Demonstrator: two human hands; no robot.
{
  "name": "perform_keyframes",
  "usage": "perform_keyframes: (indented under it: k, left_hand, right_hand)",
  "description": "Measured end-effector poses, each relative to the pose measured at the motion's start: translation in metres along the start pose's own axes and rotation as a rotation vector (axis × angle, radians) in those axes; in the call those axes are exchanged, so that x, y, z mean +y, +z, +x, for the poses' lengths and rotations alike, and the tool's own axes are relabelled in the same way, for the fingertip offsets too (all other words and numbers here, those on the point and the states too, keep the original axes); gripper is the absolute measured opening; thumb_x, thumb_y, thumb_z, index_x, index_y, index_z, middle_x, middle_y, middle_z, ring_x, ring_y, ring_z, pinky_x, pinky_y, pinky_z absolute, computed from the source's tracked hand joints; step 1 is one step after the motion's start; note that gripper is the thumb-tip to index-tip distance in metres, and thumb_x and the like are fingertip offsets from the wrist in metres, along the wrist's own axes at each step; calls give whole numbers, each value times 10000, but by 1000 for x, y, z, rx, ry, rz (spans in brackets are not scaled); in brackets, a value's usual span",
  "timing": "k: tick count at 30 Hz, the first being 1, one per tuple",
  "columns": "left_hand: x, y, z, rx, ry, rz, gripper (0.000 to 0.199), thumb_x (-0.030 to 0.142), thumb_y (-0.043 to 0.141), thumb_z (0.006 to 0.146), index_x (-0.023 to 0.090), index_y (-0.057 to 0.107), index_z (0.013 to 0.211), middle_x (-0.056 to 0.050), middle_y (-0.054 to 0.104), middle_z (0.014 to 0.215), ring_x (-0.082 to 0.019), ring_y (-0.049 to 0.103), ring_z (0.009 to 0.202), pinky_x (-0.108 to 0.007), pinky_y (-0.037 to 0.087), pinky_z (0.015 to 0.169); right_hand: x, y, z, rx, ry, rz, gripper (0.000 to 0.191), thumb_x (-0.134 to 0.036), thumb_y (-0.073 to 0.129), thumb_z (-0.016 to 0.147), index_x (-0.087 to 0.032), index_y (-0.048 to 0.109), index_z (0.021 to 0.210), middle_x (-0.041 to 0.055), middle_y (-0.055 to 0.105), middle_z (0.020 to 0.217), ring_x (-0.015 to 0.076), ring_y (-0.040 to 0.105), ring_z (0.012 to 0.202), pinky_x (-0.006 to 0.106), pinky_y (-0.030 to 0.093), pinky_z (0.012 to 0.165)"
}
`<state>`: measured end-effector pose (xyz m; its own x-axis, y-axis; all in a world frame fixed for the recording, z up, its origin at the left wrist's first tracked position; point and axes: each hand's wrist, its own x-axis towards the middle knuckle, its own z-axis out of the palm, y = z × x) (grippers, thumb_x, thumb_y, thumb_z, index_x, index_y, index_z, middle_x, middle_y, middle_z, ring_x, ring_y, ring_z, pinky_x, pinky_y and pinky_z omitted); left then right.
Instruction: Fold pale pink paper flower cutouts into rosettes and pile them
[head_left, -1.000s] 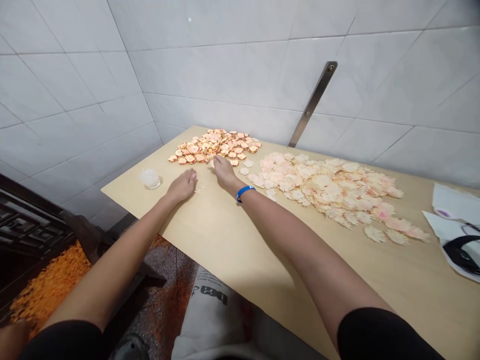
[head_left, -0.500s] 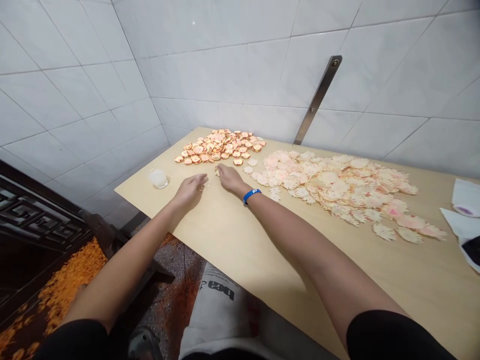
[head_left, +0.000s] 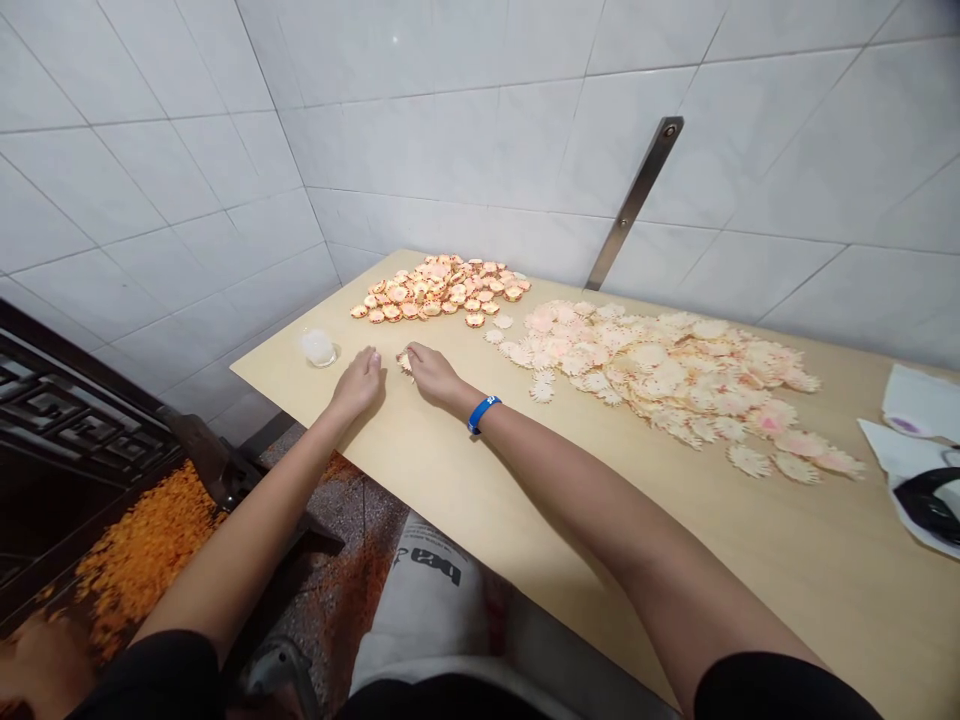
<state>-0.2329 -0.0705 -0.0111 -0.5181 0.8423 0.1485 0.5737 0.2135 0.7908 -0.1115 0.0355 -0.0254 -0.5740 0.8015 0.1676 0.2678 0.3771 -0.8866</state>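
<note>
Orange pile [head_left: 439, 290] and cream pile [head_left: 660, 375] lie beyond two hands [head_left: 360, 385].

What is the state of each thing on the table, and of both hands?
Left hand: palm down on the tabletop.
Right hand: fingertips at the small cream piece.
Small cream piece: lying between the hands.
Orange-edged round pieces: heaped together.
Pale pink fringed pieces: spread out, overlapping.
Clear cup: upright.
</note>
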Motion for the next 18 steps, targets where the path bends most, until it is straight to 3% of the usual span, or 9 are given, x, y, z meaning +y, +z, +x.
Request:
perform_keyframes:
  k: [2, 4, 7, 12, 16, 18]
  left_hand:
    - [2, 8, 2, -33, -4, -21, 466, 395, 500, 922, 104, 629, 1262, -169, 459, 1500, -309, 300, 1476, -470, 133, 1230]
    - [7, 21, 4, -83, 14, -81, 400, 392, 527, 912, 137, 688, 1175, -150, 577, 1403, -304, 426, 1408, -443, 254, 1199]
    - [15, 29, 5, -73, 25, -194, 383, 366, 443, 958, 167, 703, 1158, -136, 661, 1298, -272, 562, 1290, -417, 394, 1115]
    - [14, 1, 10, 121, -12, -323, 378, 176, 461, 906, 145, 656, 1228, -149, 563, 1418, -239, 470, 1376, -404, 326, 1176]
    - [15, -16, 7, 78, -115, -659, 371, 58, 604, 771, 186, 691, 1108, -120, 606, 1359, -207, 574, 1271, -345, 441, 1098]
    - [20, -18, 4, 51, -165, -790, 347, 12, 657, 696, 165, 706, 1004, -116, 667, 1249, -194, 620, 1197, -312, 470, 1061]
  right_hand:
    - [-1, -1, 4, 33, 21, 44, 195, -223, 363, 938, -216, 499, 798, 22, 619, 789, 174, 586, 777, 257, 437, 716]
    - [2, -11, 8, 101, 51, 78, 249, -208, 276, 954, -219, 475, 805, 34, 612, 816, 181, 588, 841, 273, 444, 755]
    - [8, -23, 6, 132, 82, 122, 184, -217, 362, 928, -226, 438, 761, 51, 607, 809, 220, 581, 910, 324, 437, 828]
    - [-5, -12, -11, -36, 74, 332, 158, -202, 475, 856, -224, 472, 700, 50, 663, 787, 216, 631, 917, 348, 480, 884]
    - [-14, -28, -18, -93, 101, 617, 155, -186, 389, 885, -228, 458, 753, 34, 728, 918, 148, 679, 969, 342, 494, 958]
    - [-15, -45, -22, -84, 209, 909, 172, -165, 382, 895, -225, 458, 753, 27, 741, 993, 134, 683, 1003, 359, 460, 1026]
